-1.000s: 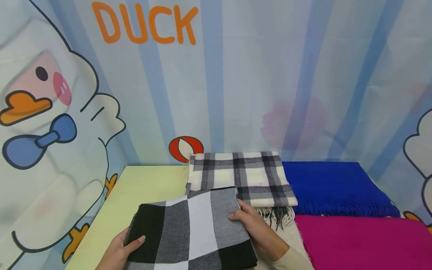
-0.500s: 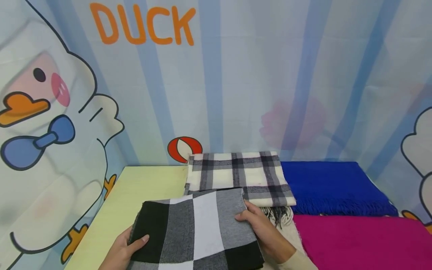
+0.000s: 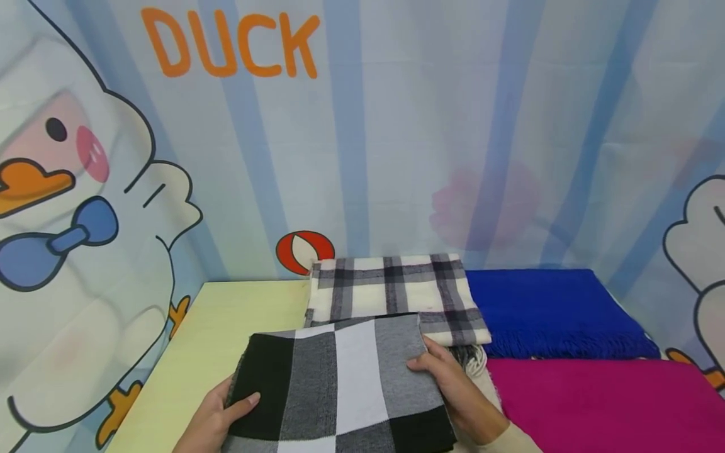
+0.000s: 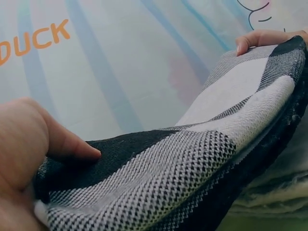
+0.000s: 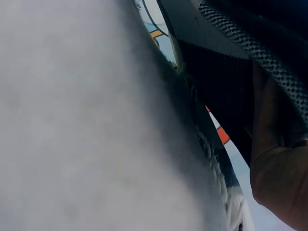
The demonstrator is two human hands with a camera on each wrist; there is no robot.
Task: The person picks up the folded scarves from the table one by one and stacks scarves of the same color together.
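Observation:
A folded black, grey and white checked scarf [image 3: 357, 377] is held up in front of me, its near part cut off by the head view's lower edge. My left hand [image 3: 218, 415] grips its left side, thumb on top and the other fingers hidden beneath. On the right side my right hand [image 3: 461, 393] grips it the same way. The left wrist view shows the scarf [image 4: 159, 168] in loose layers, sagging between the two hands. In the dark right wrist view, fingers of the right hand [image 5: 279, 168] reach under the cloth.
Behind the held scarf lies a folded white and grey plaid scarf [image 3: 391, 283] with fringe. To its right are a folded blue fringed scarf [image 3: 555, 308] and a magenta cloth [image 3: 600, 402]. The pale yellow tabletop [image 3: 226, 321] shows at left. A duck-print curtain [image 3: 396, 126] hangs behind.
Both hands have shifted slightly to the right with the checked scarf between them. The background has drifted a little left in the head view. The grips look the same.

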